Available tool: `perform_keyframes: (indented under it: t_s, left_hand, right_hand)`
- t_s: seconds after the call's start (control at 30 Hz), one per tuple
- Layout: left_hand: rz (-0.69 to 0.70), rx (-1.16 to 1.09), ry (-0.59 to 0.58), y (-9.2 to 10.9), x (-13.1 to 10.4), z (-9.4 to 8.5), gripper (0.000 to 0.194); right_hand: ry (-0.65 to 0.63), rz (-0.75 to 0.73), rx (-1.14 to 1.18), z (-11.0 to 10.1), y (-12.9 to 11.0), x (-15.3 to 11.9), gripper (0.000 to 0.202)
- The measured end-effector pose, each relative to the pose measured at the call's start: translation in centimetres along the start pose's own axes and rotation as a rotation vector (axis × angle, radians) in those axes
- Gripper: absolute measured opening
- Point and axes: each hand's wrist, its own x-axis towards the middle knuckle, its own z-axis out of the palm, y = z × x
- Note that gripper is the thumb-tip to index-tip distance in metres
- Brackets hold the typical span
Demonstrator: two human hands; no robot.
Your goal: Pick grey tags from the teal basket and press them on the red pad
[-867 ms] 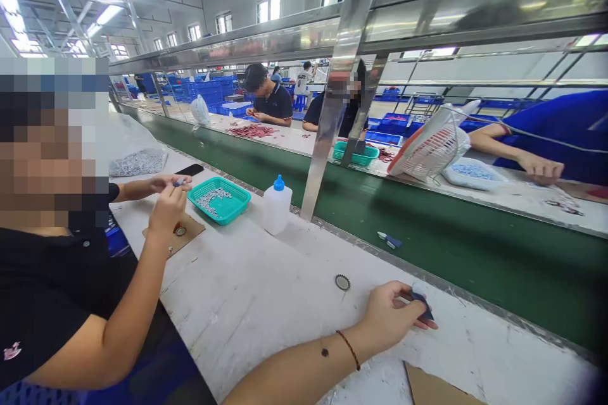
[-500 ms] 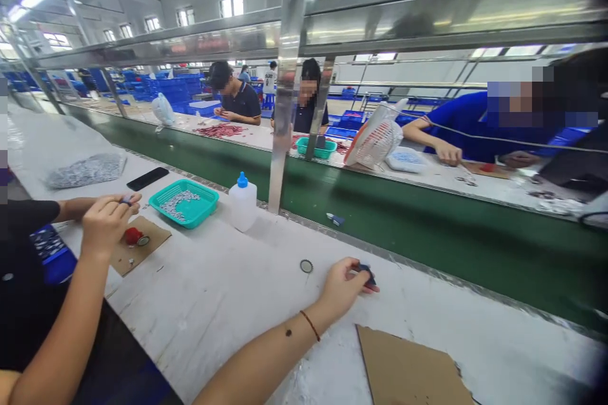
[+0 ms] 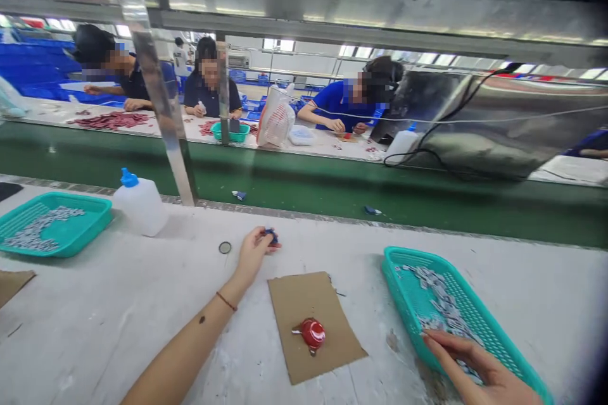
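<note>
Left hand far forward, right hand at green tray

The right hand's thumb and fingertip meet by the green tray's wall. Beyond the cardboard, the left hand, arm outstretched, pinches the blue piece.

Dark blue piece: small, held just above the white tabletop, mostly covered; full outline and tilt cannot be determined. Green basket: elongated, shallow, with rounded corners and perforated walls; sits upright on the tabletop at the right of the view, its length running obliquely from upper left to lower right. Small grey-white pieces: many, loose, lying inside the basket at mixed angles, several overlapping, spread in an uneven band along its length; those toward the near end are partly hidden.
</note>
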Motion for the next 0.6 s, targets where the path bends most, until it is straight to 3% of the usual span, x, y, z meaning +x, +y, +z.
perform_keyframes:
  t_s: [0.17,0.47,0.6]
  left_hand:
    - [0.009,0.032,-0.009,0.3,-0.4,0.0,0.036]
    - [0.028,0.129,-0.051,0.2,-0.8,0.0,0.031]
    - [0.052,0.209,-0.158,1.0,-0.5,1.5,0.037]
  right_hand:
    - [-0.026,0.07,0.013,-0.8,-1.3,-0.9,0.049]
    - [-0.13,0.061,-0.025,-1.8,-0.2,-1.1,0.043]
    - [-0.153,0.036,-0.027,-2.4,0.2,-0.9,0.041]
